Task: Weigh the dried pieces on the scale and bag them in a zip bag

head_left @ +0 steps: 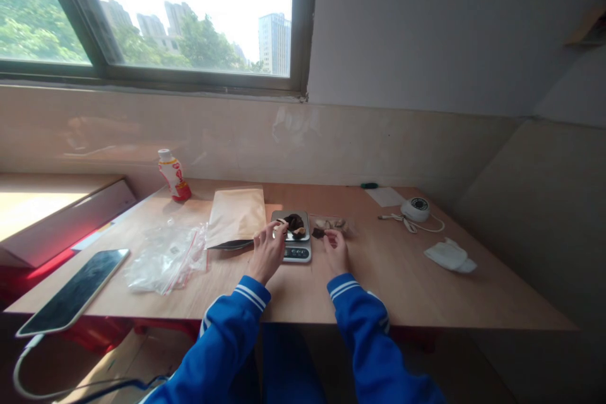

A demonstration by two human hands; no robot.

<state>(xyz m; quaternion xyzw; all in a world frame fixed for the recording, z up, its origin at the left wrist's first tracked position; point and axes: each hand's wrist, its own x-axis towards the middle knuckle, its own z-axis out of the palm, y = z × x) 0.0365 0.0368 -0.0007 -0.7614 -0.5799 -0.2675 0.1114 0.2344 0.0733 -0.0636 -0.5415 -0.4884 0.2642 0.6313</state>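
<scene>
Left hand (267, 252) pinches a pale piece (282, 222) at the edge of the scale (297, 252), beside the dark pile (296, 223). Right hand (336, 249) pinches a dark piece (318, 233) just beside it on the surface; fingertip grips suit bits this small.

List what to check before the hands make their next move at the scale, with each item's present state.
1. Scale sits flat on the table: ok.
2. Display readable: cannot tell, too small in this view.
3. Left hand pinches a pale piece at the scale's platform edge: ok.
4. Right hand grips a dark piece beside the scale: ok.
5. Loose pile to the right lies off the platform: ok.
6. Paper pouch on the left is clear of the platform: cannot tell, the edges lie close.
</scene>
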